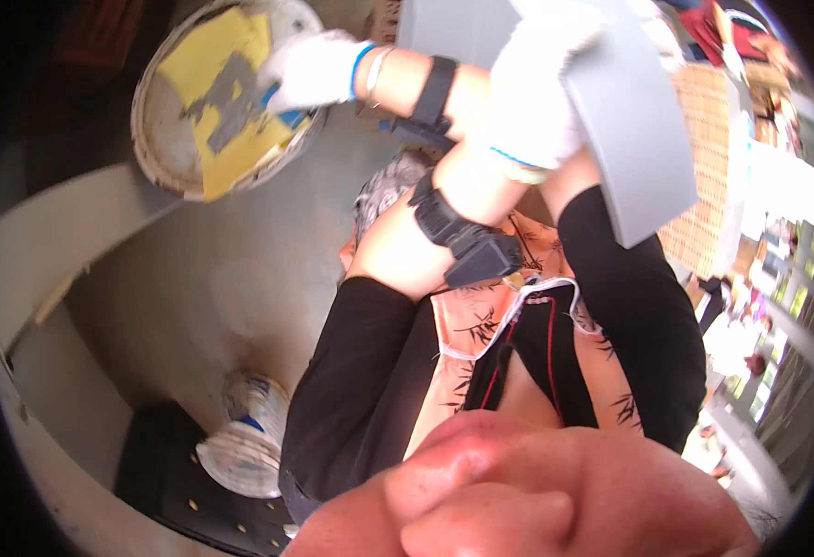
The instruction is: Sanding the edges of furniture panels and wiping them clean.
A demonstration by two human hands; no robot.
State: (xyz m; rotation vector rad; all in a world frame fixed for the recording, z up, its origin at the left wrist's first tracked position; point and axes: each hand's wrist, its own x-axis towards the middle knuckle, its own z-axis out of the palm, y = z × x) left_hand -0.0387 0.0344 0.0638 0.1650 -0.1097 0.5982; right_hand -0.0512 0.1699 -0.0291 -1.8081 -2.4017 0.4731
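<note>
My right hand (310,70), in a white glove, reaches across to the upper left. It grips a yellow trowel (231,93) smeared with grey mortar, held over a round, mortar-crusted bucket (161,139). My left hand (537,93), also in a white glove, holds a flat grey tile (639,139) by its left edge at the top right. The two forearms cross, the left one in front. Each forearm carries a black strap with a small box.
A grey concrete floor (240,269) lies below, with a pale curved ledge (45,241) on the left. At the lower left a white and blue bucket (249,436) stands by a black mat (161,464). To the right is a woven panel (704,167), with people beyond it.
</note>
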